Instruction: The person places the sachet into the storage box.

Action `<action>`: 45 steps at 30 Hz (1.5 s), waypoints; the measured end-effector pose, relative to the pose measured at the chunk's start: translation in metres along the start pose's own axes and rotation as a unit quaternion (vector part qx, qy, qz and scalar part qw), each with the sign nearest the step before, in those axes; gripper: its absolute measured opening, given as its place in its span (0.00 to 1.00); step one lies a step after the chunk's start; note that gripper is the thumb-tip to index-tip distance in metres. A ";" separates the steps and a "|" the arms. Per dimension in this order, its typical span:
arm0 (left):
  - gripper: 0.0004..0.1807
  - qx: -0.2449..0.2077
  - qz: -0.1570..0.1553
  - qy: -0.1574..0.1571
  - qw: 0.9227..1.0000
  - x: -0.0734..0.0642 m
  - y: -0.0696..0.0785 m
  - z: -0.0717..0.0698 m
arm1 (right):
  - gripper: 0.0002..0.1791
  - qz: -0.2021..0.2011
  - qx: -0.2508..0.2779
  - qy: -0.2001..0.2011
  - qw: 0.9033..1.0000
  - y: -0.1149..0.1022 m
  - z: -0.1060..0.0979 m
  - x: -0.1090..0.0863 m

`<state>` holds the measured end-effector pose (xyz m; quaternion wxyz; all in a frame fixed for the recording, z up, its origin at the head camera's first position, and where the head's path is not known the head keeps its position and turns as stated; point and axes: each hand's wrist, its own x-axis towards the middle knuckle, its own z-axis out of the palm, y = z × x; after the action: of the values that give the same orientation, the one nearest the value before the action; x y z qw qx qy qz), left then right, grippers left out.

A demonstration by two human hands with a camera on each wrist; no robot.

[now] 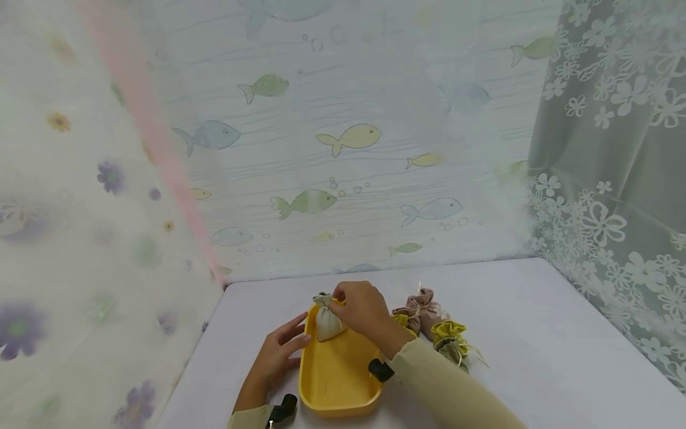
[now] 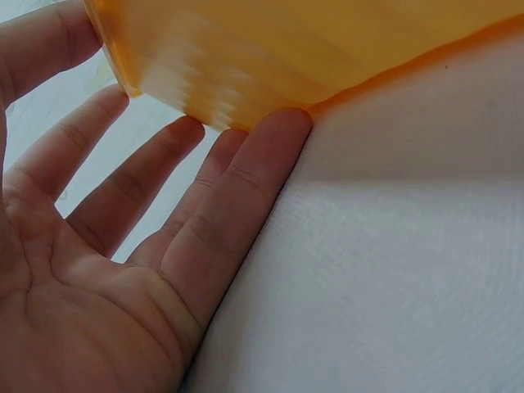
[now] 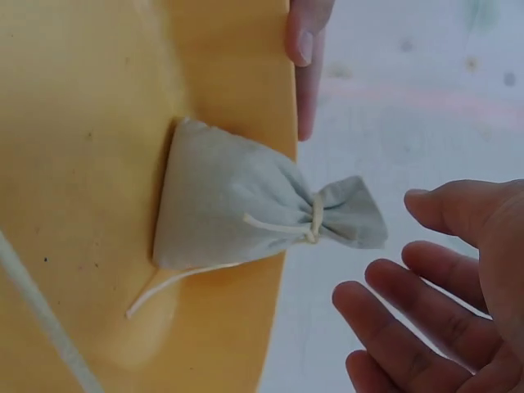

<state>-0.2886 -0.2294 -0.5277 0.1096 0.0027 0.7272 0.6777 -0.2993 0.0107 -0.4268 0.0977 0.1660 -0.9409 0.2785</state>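
A pale grey-white drawstring pouch [image 3: 233, 196] leans at the far left end of the yellow tray [image 1: 334, 372], its tied neck sticking out past the rim in the right wrist view. Just beyond that neck is my right hand [image 1: 367, 307], thumb and fingers spread apart with a gap between them and the cloth [image 3: 356, 214]. My left hand [image 1: 276, 354] is at the tray's left side. Seen from the left wrist, its fingers [image 2: 237, 188] are extended, their tips against the outer wall of the tray [image 2: 270, 57].
Right of the tray lies a cluster of several drawstring pouches: mauve ones [image 1: 427, 307], a yellow one [image 1: 449, 329] and an olive one [image 1: 451, 350], partly behind the right forearm. A white cloth covers the table [image 1: 514, 333]. A fish-patterned curtain [image 1: 354, 196] hangs behind it.
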 end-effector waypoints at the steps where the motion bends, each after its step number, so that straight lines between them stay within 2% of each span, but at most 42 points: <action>1: 0.38 0.001 0.001 0.001 1.000 0.000 0.000 0.000 | 0.13 -0.003 0.000 -0.001 1.000 0.000 -0.001 -0.002; 12: 0.39 0.011 -0.001 0.006 1.000 -0.001 0.002 -0.002 | 0.14 -0.022 0.008 0.011 1.000 0.006 -0.019 -0.023; 17: 0.39 0.001 -0.003 0.007 1.000 -0.001 0.000 -0.001 | 0.13 -0.033 0.018 0.039 0.999 0.015 -0.029 -0.035; 26: 0.39 0.001 -0.002 0.007 1.000 0.000 0.000 -0.001 | 0.10 0.000 0.033 0.091 0.995 0.033 -0.055 -0.052; 30: 0.39 0.000 -0.004 0.012 1.000 0.000 0.000 -0.003 | 0.10 0.010 0.037 0.088 0.995 0.038 -0.059 -0.060; 36: 0.38 -0.007 -0.001 0.002 1.000 0.002 -0.002 -0.003 | 0.10 0.027 0.048 0.082 0.995 0.049 -0.063 -0.074; 45: 0.38 -0.005 0.002 -0.005 1.000 0.002 -0.004 -0.001 | 0.10 -0.026 0.069 0.109 0.991 0.075 -0.069 -0.099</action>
<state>-0.2902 -0.2308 -0.5320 0.1120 0.0072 0.7231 0.6816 -0.2291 0.1335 -0.4337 0.1953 0.1659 -0.8986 0.3562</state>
